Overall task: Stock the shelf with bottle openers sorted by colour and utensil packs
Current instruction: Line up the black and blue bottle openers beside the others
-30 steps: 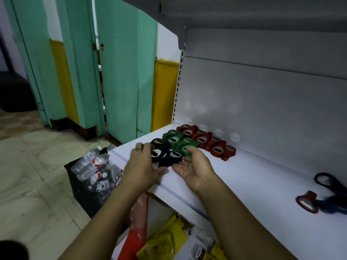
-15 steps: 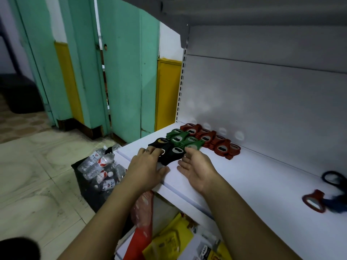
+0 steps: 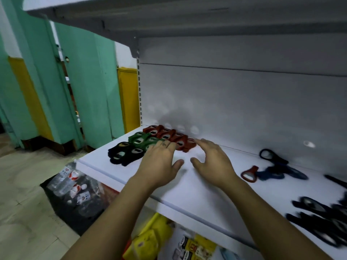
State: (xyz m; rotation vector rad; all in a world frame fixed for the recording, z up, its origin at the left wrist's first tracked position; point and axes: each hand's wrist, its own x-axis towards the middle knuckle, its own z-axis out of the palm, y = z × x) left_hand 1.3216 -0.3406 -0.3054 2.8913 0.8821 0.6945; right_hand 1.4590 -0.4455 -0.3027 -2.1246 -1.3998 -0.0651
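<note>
Fingers (image 3: 166, 147) on the left hand (image 3: 159, 163) lie flat and close together, palm down. Their tips reach the end of the green and red rows. I cannot tell if they press on them. On the right hand (image 3: 213, 163) the fingers (image 3: 205, 145) are a little spread and bent. Their tips are just beside the last red opener. Both hands hold nothing.

At the left end of the white shelf (image 3: 187, 196) the bottle openers sit in three rows by colour. The red openers (image 3: 169, 136) are at the back by the wall. The green openers (image 3: 141, 140) are in the middle. The black openers (image 3: 123, 154) are at the front. So I think a good part of the sorting is done.

More is left. One loose red opener (image 3: 248, 174) lies well apart on the right, touching a blue thing (image 3: 270, 175) that may be an opener too. A black-handled thing (image 3: 274, 159), maybe scissors, lies across it. At the right edge there is a blurry black pile (image 3: 319, 218), too fuzzy to name. These look unsorted.

I see no utensil packs on this shelf, so that part looks not yet begun. Some yellow packets (image 3: 150, 239) sit below the shelf; I cannot tell what they are. A dark bin of water bottles (image 3: 71, 186) stands on the floor.
</note>
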